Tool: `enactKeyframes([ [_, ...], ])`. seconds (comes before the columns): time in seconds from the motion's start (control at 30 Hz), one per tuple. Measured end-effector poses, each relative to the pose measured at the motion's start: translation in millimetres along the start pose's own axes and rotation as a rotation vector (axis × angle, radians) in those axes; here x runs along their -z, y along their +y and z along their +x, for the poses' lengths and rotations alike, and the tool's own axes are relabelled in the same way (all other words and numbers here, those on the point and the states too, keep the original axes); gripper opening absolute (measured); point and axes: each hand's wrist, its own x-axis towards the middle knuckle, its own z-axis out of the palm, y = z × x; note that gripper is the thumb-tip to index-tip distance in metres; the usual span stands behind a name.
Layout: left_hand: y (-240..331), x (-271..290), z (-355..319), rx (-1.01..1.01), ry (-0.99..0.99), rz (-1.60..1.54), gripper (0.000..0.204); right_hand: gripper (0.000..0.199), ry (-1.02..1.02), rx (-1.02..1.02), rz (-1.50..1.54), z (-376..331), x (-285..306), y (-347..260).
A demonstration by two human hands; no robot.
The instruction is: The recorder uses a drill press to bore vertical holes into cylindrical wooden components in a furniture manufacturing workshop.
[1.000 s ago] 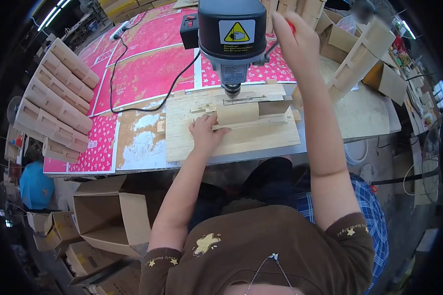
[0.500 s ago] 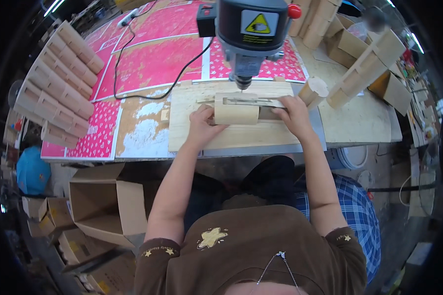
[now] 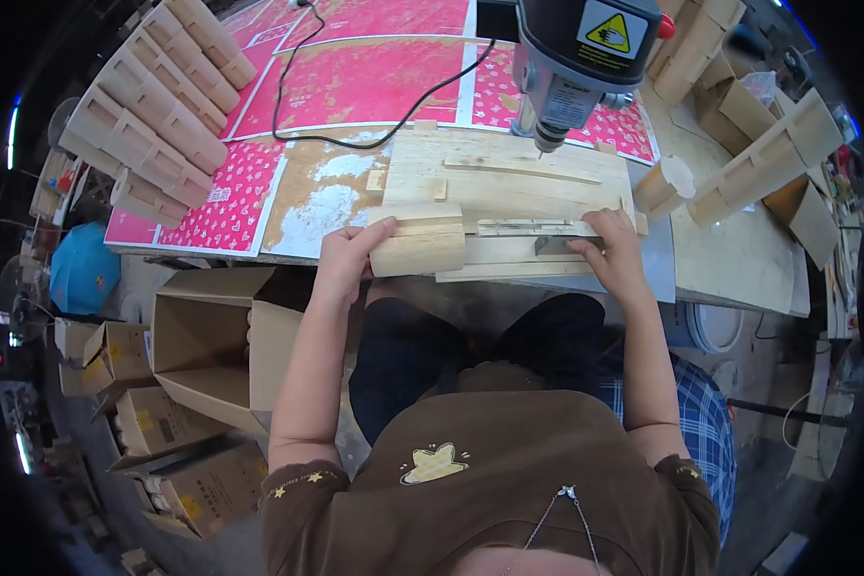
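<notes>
A pale wooden cylinder [image 3: 419,242] lies sideways at the table's near edge. My left hand [image 3: 344,257] grips its left end, thumb on top. To its right, my right hand [image 3: 612,248] pinches the end of a long narrow jig [image 3: 523,230] with a marked strip along its top and a dark metal piece. Whether the jig's left end is still inside the cylinder, I cannot tell. Behind both lies a wooden base board [image 3: 470,158] with a thin strip fixed across it. Above this board hangs the drill press [image 3: 571,72], its bit apart from the cylinder.
Stacked wooden cylinders with slots [image 3: 154,125] lean at the left; more stacked cylinders [image 3: 768,158] stand at the right, near a single short cylinder [image 3: 664,186]. A black cable [image 3: 341,144] crosses the pink covering. Open cardboard boxes [image 3: 211,336] sit on the floor at the left.
The cylinder has come out from beneath the drill bit, toward me and leftward along the jig in my left hand. My right hand has brought the jig nearer. The head view has shifted.
</notes>
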Motion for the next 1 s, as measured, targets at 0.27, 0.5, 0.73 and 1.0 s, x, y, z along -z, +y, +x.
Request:
enactKeyframes([
  [0.27, -23.0, -64.4, -0.3, -0.068, -0.089, 0.19, 0.04, 0.03, 0.017, 0.087, -0.056, 1.4, -1.4, -3.3],
  [0.5, -37.7, -93.7, 10.9, -0.281, -0.28, 0.117, 0.045, 0.033, 0.144, 0.064, -0.164, 2.5, 7.5, 20.9],
  [0.73, -54.0, -104.6, 51.0, -0.957, 0.032, 0.794, 0.071, 0.037, 0.223, -0.006, -0.207, 42.5, -9.6, 46.2],
  [1.0, -56.0, -92.4, 77.4, -0.923, 0.031, 0.88, 0.061, 0.032, 0.156, -0.111, 0.136, 53.6, -15.3, 39.0],
])
